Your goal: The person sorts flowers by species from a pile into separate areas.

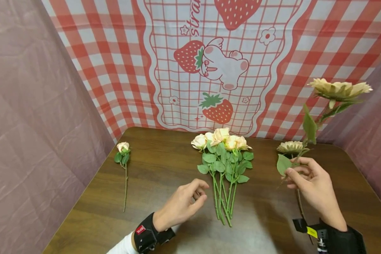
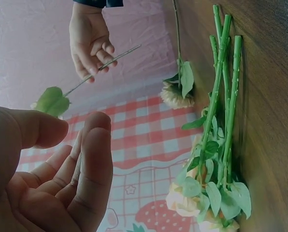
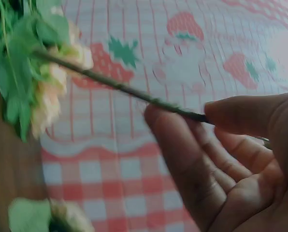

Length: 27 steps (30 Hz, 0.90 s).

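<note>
My right hand (image 1: 312,187) pinches the stem (image 3: 120,87) of a cream many-petalled flower (image 1: 339,90) between thumb and fingers. The bloom is raised at the upper right, with green leaves (image 1: 309,125) along its stem. Below it, a similar cream flower (image 1: 290,147) lies on the table, its stem passing under my right hand. My left hand (image 1: 185,201) hovers empty with loosely bent fingers, just left of a bunch of pale peach roses (image 1: 221,135). In the left wrist view, the green rose stems (image 2: 228,96) lie beside that hand, apart from its fingers.
A single pale rose (image 1: 123,147) lies at the left of the brown wooden table (image 1: 158,158). Behind the table hangs a red-and-white checked cloth (image 1: 114,70) with strawberry prints. Pinkish curtains (image 1: 44,123) close off both sides.
</note>
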Motion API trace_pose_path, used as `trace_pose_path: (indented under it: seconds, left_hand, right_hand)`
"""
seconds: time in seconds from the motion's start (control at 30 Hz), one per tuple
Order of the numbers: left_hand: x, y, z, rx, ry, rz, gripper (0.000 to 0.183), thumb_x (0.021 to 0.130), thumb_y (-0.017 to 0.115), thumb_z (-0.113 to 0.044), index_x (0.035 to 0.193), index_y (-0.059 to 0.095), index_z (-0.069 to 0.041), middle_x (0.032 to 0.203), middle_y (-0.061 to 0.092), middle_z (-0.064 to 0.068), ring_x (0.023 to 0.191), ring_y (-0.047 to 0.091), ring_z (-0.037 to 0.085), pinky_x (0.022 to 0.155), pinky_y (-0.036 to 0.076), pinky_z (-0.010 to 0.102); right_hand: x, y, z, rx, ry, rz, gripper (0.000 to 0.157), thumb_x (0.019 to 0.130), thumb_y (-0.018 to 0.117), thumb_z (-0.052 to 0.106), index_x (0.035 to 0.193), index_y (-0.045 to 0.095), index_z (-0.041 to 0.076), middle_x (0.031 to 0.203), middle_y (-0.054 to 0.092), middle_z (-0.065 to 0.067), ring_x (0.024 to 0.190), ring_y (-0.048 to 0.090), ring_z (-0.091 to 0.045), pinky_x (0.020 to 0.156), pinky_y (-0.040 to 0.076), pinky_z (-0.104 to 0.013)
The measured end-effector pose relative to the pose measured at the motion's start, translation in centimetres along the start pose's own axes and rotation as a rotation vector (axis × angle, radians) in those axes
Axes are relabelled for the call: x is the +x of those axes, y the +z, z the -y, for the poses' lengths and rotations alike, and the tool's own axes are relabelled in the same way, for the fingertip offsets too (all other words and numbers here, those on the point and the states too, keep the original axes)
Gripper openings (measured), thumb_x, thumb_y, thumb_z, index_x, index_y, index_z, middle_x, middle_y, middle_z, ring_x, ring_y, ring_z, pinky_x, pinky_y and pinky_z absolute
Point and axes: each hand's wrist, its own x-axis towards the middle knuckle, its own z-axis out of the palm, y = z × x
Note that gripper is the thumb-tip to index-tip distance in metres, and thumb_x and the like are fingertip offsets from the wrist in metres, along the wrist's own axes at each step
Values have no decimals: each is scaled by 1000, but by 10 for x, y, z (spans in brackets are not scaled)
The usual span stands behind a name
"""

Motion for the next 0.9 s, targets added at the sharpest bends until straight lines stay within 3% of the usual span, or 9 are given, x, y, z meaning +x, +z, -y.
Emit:
trace_pose_path:
  seconds: [0.1,0.2,0.37,0.53,0.73,0.9]
  left_hand:
    - [0,0,0,-9,0,6,23,96,60,-6,119,56,-8,92,68,3,78,63,4,68,52,16]
    - [0,-1,0,-17,-8,14,23,97,59,-6,119,55,-8,93,68,3,79,63,4,68,52,16]
    - [0,-2,1,-22,-28,32,23,98,59,-7,120,55,-9,94,67,2,80,62,4,69,53,18]
    - [-1,-1,2,-21,-39,36,23,98,59,-7,121,55,-10,94,67,1,80,62,4,69,53,18]
    - [-1,-1,2,-17,-41,33,23,98,59,-7,120,55,-10,93,67,1,79,62,4,68,53,18]
    - [0,-1,1,-12,-42,36,23,98,59,-8,120,55,-9,93,67,2,79,62,4,67,52,18]
  right_hand:
    - [1,-16,-5,-67,46,-13,28,95,64,3,118,53,15,86,67,19,67,68,-5,55,55,-25]
    - [2,-29,-9,-168,97,13,26,97,63,7,120,52,8,86,70,12,67,68,-4,55,55,-26]
    - [0,-44,-19,-371,175,117,30,99,59,10,124,50,-4,86,71,-11,64,67,-8,54,54,-27]
    - [5,-54,-31,-511,264,250,32,98,57,8,123,49,-9,80,71,-6,62,64,-15,54,47,-29]
    - [11,-67,-51,-481,412,407,41,98,56,8,127,42,-17,82,69,-5,68,66,-20,58,51,-35]
    - [10,-77,-69,-422,514,454,48,98,56,9,129,37,-22,87,69,-10,70,67,-21,61,55,-37]
